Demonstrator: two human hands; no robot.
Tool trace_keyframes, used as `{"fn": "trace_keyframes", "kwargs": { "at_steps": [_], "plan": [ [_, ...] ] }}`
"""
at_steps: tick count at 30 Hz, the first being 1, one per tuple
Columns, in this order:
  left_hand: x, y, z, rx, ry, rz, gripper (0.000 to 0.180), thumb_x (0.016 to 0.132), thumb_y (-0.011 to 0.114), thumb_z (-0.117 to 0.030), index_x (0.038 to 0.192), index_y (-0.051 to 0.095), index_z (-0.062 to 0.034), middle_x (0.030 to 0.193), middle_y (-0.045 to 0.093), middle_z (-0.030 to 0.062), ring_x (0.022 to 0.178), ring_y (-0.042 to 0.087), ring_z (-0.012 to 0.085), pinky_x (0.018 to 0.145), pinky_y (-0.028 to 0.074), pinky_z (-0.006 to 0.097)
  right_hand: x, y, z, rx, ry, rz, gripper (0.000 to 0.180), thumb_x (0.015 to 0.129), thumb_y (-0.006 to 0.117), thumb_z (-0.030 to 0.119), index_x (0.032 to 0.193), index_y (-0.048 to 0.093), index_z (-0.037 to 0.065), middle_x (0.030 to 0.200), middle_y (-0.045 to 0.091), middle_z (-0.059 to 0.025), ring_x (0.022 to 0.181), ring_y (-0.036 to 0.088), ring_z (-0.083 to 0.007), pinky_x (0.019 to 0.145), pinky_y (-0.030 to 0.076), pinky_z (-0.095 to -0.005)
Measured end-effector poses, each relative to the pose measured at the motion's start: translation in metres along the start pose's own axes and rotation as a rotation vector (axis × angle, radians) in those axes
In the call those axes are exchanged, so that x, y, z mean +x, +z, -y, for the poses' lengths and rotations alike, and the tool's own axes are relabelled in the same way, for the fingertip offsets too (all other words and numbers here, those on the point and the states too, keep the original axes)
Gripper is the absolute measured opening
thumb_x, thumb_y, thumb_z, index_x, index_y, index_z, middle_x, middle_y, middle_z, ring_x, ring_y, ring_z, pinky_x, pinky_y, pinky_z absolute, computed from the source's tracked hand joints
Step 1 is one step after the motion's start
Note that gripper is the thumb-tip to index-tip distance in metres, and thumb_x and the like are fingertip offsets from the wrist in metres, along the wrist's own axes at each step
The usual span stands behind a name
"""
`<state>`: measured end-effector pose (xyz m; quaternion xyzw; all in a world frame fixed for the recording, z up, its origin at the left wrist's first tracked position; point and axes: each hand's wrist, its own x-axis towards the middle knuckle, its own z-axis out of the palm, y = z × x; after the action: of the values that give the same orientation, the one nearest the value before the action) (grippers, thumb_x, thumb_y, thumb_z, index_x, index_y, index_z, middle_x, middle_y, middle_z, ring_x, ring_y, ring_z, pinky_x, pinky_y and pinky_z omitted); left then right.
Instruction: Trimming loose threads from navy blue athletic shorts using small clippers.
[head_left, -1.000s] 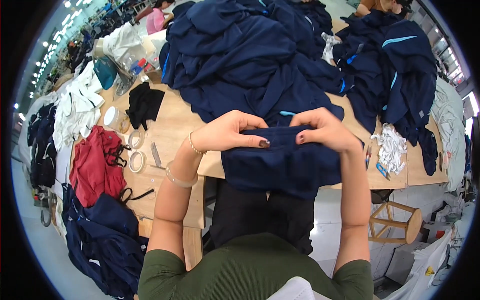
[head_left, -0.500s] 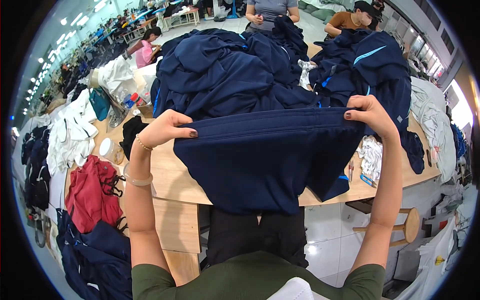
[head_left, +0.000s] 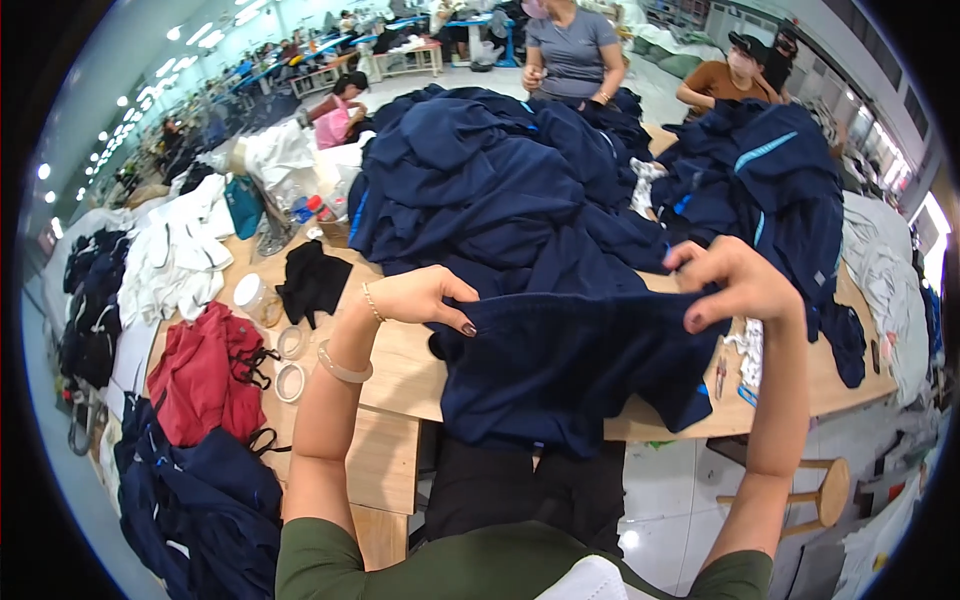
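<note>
In front of me, over the table's near edge, hangs a dark navy garment [head_left: 570,370] with a wide band along its top. My left hand [head_left: 425,300] pinches the band's left end between thumb and fingers. At the other end, my right hand [head_left: 745,285] has its thumb and forefinger apart, the thumb over the cloth; its fingertips are slightly blurred. Just beyond the garment rises a big heap of navy garments [head_left: 480,180]. A second navy pile with light blue stripes [head_left: 790,190] lies to its right.
On the left of the wooden table [head_left: 395,375] are a red garment [head_left: 210,375], tape rolls [head_left: 289,382], a clear jar [head_left: 255,297] and a black cloth [head_left: 312,280]. Blue snips [head_left: 747,395] lie near my right forearm. A stool [head_left: 832,495] stands at right. Co-workers are behind the heaps.
The garment's band has gone from stretched taut to shorter and slacker, with my hands closer together. My right thumb and forefinger have spread apart. The whole view has shifted a little.
</note>
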<state>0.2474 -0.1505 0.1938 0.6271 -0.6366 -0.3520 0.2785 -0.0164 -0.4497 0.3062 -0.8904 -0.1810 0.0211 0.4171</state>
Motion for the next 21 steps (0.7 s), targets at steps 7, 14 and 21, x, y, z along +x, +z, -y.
{"fn": "trace_keyframes", "kwargs": {
  "at_steps": [7, 14, 21],
  "plan": [
    [-0.127, -0.025, 0.005, -0.376, 0.386, -0.217, 0.030, 0.083, 0.076, -0.019, 0.069, 0.065, 0.0048, 0.072, 0.065, 0.0077, 0.070, 0.058, 0.0184, 0.099, 0.037, 0.049, -0.044, 0.018, 0.034, 0.095, -0.217, 0.254, 0.046, 0.067, 0.090, 0.036, 0.083, 0.066, 0.000, 0.087, 0.072, -0.0137, 0.089, 0.070, -0.0265, 0.103, 0.032, -0.0501],
    [-0.177, -0.002, -0.035, -0.259, 0.168, -0.339, 0.026, 0.075, 0.085, -0.015, 0.075, 0.069, 0.0061, 0.067, 0.067, 0.0088, 0.075, 0.062, 0.0187, 0.090, 0.047, 0.039, -0.062, 0.030, 0.077, -0.479, 0.282, -0.007, 0.034, 0.070, 0.087, 0.034, 0.089, 0.074, 0.009, 0.071, 0.065, -0.0011, 0.065, 0.054, -0.0170, 0.076, 0.032, -0.0356],
    [-0.191, -0.013, -0.003, 0.038, -0.267, -0.634, 0.010, 0.077, 0.076, -0.007, 0.078, 0.071, 0.0015, 0.078, 0.069, 0.0036, 0.068, 0.058, 0.0101, 0.089, 0.045, 0.031, -0.047, 0.057, 0.094, -0.647, -0.068, -0.324, 0.014, 0.070, 0.075, 0.023, 0.071, 0.067, 0.011, 0.079, 0.060, -0.0032, 0.079, 0.054, -0.0206, 0.094, 0.032, -0.0444]
  ]
}}
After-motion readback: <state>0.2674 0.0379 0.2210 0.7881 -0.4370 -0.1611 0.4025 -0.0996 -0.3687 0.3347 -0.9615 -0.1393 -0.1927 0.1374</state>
